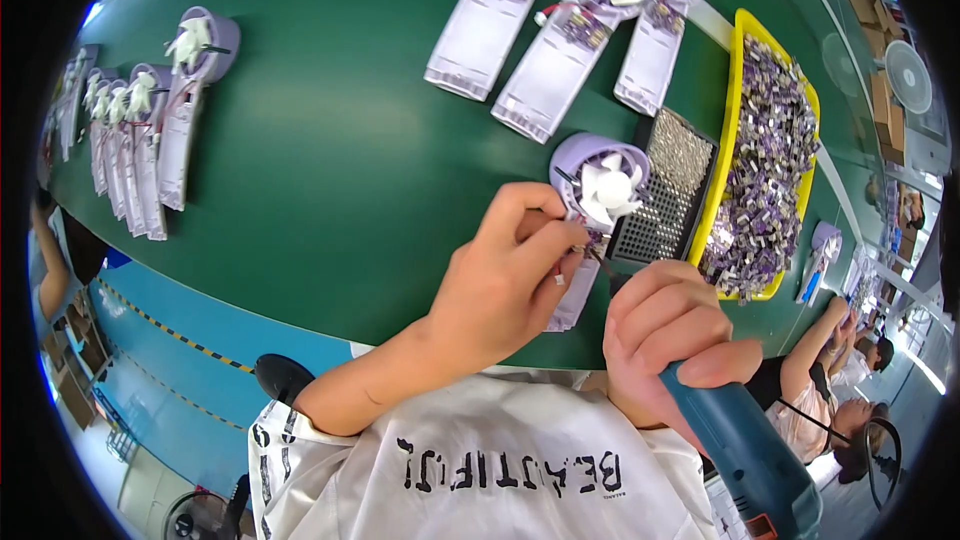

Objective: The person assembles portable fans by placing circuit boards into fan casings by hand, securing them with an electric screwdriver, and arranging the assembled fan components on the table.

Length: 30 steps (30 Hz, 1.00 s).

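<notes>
A half-open handheld fan (575,310) lies on the green table, with a pale purple ring, white blades and a light handle shell. My left hand (505,275) is closed over the joint of ring and handle, thumb and fingers pinched at its small circuit board. A small white plug shows below those fingers; what exactly they pinch is partly hidden. My right hand (665,335) is wrapped round a teal electric screwdriver (745,455). The driver's dark nose points at the board, its tip close to my left fingertips.
Beside the fan stands a black tray (640,225) of small silver screws. A yellow bin (741,50) heaped with small purple-and-silver parts is to its right. Several open fans (545,80) lie at the far side, and more fans (180,145) stand in a row at left. Co-workers (825,370) sit at right.
</notes>
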Motion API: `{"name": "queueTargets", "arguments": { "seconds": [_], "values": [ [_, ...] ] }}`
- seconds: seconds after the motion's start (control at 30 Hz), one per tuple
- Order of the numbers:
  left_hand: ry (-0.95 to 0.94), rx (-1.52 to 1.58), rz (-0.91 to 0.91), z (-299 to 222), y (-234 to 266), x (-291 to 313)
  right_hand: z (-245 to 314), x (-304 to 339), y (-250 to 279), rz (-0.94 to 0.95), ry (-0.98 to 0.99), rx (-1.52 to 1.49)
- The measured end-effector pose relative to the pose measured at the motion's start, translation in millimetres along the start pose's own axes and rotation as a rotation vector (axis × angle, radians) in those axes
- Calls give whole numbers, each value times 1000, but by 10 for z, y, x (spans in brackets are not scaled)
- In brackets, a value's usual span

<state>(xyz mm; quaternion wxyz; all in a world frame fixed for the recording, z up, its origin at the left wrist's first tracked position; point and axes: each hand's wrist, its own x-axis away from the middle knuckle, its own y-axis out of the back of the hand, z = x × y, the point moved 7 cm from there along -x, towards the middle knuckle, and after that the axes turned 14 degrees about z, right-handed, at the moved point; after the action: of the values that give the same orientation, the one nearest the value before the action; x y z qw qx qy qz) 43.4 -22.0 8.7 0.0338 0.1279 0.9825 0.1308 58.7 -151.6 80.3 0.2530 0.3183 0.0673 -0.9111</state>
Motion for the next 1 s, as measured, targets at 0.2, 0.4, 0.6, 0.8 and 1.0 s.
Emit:
{"name": "queueTargets", "arguments": {
  "seconds": [0.2, 0.4, 0.6, 0.8, 1.0],
  "values": [
    [53, -23, -75, -116, 73, 86, 39, -28, -93, 54, 39, -1],
    [87, 73, 8, 35, -2, 112, -81, -109, -76, -115, 1, -294],
    [323, 214, -103, 271, 805, 860, 435, 14, 393, -284, 141, -630],
    [128, 251, -175, 683, 1684, 309, 248, 248, 464, -365, 29, -865],
    [76, 128, -84, 791, 2062, -595, 299, 599, 688, -745, -161, -577]
  ]
}}
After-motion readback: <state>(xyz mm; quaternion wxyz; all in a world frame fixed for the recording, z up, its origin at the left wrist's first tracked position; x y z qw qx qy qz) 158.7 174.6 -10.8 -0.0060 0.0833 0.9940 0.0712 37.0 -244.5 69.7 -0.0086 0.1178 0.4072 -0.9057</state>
